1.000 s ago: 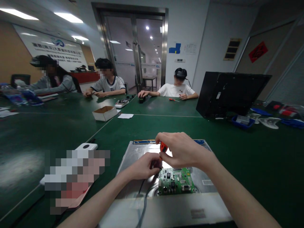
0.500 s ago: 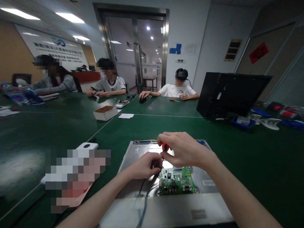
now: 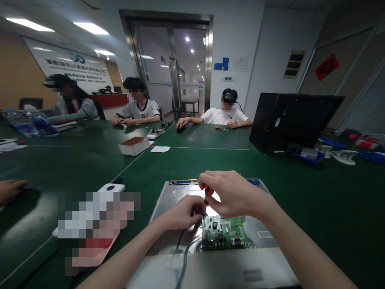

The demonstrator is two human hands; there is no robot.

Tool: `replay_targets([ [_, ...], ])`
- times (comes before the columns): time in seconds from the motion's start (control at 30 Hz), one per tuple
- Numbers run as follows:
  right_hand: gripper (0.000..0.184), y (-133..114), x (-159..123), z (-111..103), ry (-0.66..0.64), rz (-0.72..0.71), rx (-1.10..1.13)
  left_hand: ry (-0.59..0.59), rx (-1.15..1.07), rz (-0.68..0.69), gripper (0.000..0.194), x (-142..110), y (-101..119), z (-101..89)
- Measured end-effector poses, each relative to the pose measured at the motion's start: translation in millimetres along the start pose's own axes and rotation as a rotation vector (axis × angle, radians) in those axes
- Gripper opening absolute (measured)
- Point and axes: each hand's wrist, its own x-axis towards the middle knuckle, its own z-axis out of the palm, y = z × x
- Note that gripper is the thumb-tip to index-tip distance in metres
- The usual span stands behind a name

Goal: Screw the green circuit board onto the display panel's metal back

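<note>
My right hand (image 3: 231, 194) is closed round the red and black handle of a screwdriver (image 3: 207, 193), which stands upright over a corner of a green circuit board (image 3: 224, 233). My left hand (image 3: 188, 210) is closed beside the screwdriver's lower end, its fingertips pinched at the board's upper left corner. What those fingertips hold, if anything, is hidden. The board lies on the silver metal back of a flat display panel (image 3: 164, 204), which rests on the green table. A grey cable (image 3: 184, 261) runs across the panel from beside the board.
Left of the panel lie a white device (image 3: 112, 188) and a pink, partly blurred item (image 3: 126, 210). An open cardboard box (image 3: 134, 146) stands farther back. A black monitor casing (image 3: 291, 120) and a blue tray (image 3: 309, 155) are at the right. Another person's hand (image 3: 12, 190) reaches in at the left.
Another person's hand has come into view at the left edge. Both of my hands stay at the board's corner, with the screwdriver still in my right hand.
</note>
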Motion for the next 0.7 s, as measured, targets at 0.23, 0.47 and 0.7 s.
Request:
replay_targets([
  [0.23, 0.008, 0.0, 5.2, 6.3, 0.055, 0.054, -0.118, -0.001, 0.014, -0.024, 0.011, -0.7, 0.6, -0.7],
  [0.47, 0.013, 2.4, 4.2, 5.6, 0.039, 0.027, -0.089, -0.013, 0.001, -0.025, 0.013, 0.2, 0.1, -0.8],
  [0.7, 0.009, 3.2, 6.1, 6.2, 0.03, 0.067, -0.095, -0.036, 0.004, -0.042, 0.01, 0.3, 4.1, -2.4],
])
